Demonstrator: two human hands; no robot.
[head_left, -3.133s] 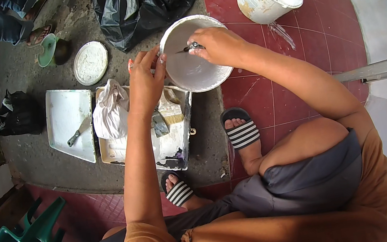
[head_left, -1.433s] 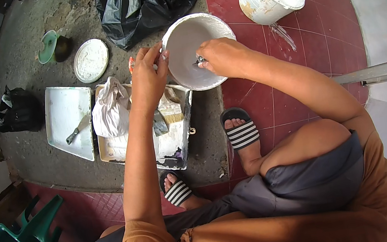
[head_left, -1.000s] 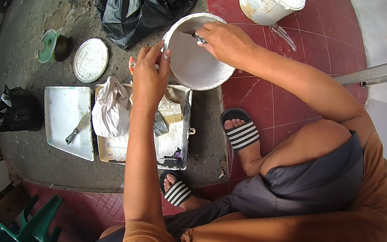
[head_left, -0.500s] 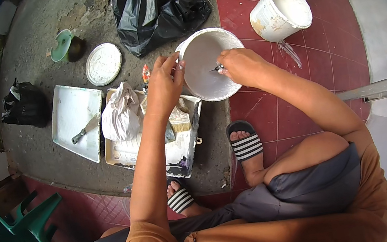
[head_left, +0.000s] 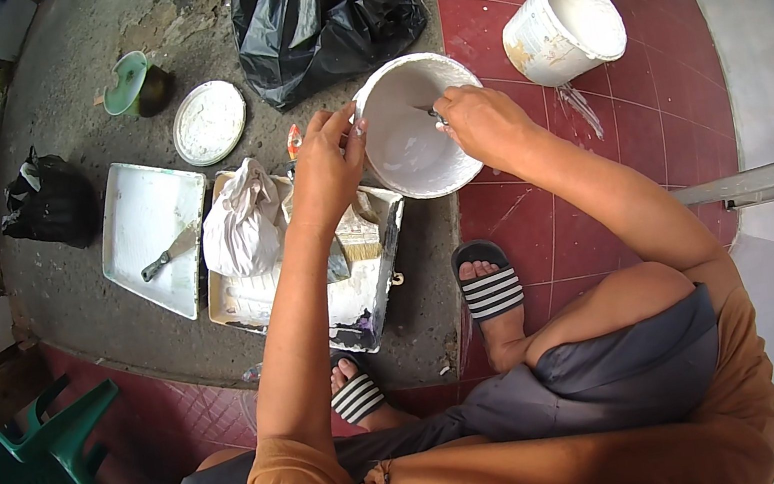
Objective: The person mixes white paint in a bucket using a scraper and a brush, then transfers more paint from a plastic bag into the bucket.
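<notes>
White bucket [head_left: 398, 90] has left fingers [head_left: 320, 125] pinching its rim, right fingers [head_left: 459, 111] curled around a tool [head_left: 435, 117].

A scraper [head_left: 172, 252] lies in the left tray [head_left: 137, 246]; a cloth [head_left: 241, 227] and a brush [head_left: 362, 238] lie in the right tray [head_left: 347, 299], near-left of the bucket [head_left: 408, 152]. A lid [head_left: 209, 123] lies beyond the trays, a bag [head_left: 322, 24] far-left of the bucket, a pail [head_left: 539, 40] far-right.

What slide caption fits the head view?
Left hand grips a white paint bucket; right hand holds a mostly hidden tool inside it.
</notes>
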